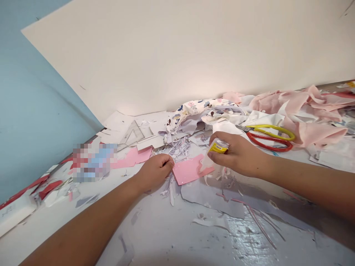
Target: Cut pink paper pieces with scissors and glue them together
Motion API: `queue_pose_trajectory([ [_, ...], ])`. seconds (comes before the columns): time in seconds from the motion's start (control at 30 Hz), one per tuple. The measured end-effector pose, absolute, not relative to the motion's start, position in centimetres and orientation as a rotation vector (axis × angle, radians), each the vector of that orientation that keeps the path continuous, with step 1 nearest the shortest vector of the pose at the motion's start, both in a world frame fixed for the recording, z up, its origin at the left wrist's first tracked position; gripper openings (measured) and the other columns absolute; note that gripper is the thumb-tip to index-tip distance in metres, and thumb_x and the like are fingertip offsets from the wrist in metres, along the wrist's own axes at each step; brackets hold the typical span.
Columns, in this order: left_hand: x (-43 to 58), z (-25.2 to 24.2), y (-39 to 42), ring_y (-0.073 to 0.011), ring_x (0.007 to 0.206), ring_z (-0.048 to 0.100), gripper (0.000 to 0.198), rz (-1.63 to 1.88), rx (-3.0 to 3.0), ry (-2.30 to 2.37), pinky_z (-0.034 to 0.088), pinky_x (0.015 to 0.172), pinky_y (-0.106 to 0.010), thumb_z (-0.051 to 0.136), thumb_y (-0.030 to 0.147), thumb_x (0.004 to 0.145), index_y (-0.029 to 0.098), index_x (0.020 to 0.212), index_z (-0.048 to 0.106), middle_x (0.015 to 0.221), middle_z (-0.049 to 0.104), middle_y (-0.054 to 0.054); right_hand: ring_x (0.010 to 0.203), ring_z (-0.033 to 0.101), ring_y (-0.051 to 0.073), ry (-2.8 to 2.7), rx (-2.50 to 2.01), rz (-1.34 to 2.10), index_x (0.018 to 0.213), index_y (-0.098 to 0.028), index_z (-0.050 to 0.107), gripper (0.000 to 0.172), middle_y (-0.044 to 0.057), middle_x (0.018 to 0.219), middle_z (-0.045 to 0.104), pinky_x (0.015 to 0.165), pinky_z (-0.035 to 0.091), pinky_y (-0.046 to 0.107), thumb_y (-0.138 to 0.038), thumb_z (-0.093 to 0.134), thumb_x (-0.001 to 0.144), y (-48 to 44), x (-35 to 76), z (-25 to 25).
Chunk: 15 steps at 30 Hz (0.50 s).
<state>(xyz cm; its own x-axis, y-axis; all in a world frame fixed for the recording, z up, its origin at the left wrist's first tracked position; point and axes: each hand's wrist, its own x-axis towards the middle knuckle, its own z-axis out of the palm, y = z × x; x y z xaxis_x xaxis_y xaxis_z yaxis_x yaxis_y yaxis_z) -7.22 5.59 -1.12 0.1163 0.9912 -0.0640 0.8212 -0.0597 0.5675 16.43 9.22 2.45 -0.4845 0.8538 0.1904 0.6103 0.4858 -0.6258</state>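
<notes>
A piece of pink paper (186,171) lies among paper scraps in front of me. My left hand (157,169) pinches its left edge between thumb and curled fingers. My right hand (235,153) is wrapped round a small glue bottle (217,146) with a yellow label. The bottle is tilted downward, its white tip close to the right end of the pink paper; I cannot tell whether it touches. Just beyond my right wrist, scissors (270,137) with one yellow and one red handle rest on crumpled fabric.
Shredded paper (177,147) is heaped behind the pink paper. Floral cloth (191,111) and pink fabric scraps (307,105) pile up at the back right. A clear set square (133,132) lies back left. A large white board (166,55) stands behind everything.
</notes>
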Motion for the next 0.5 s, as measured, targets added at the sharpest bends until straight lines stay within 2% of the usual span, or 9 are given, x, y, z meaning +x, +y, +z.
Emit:
queue_pose_trajectory([
  [0.27, -7.3, -1.1, 5.5, -0.0101, 0.048, 0.032, 0.022, 0.516, 1.89, 1.716, 0.026, 0.046, -0.022, 0.034, 0.03, 0.077, 0.02, 0.059, 0.038, 0.051, 0.039, 0.004, 0.051, 0.043, 0.012, -2.05, -1.144, 0.509, 0.067, -0.02, 0.047, 0.012, -0.003, 0.056, 0.046, 0.047, 0.032, 0.024, -0.031, 0.053, 0.067, 9.7, 17.4, 3.4],
  [0.5, -7.1, -1.1, 5.5, -0.0097, 0.047, 0.031, 0.022, 0.552, 1.855, 1.707, 0.026, 0.046, -0.022, 0.034, 0.031, 0.077, 0.02, 0.059, 0.038, 0.051, 0.038, 0.004, 0.051, 0.04, 0.011, -1.935, -1.215, 0.745, 0.067, -0.021, 0.044, 0.018, -0.004, 0.056, 0.041, 0.047, 0.031, 0.024, -0.036, 0.05, 0.074, 9.4, 16.9, 3.1],
])
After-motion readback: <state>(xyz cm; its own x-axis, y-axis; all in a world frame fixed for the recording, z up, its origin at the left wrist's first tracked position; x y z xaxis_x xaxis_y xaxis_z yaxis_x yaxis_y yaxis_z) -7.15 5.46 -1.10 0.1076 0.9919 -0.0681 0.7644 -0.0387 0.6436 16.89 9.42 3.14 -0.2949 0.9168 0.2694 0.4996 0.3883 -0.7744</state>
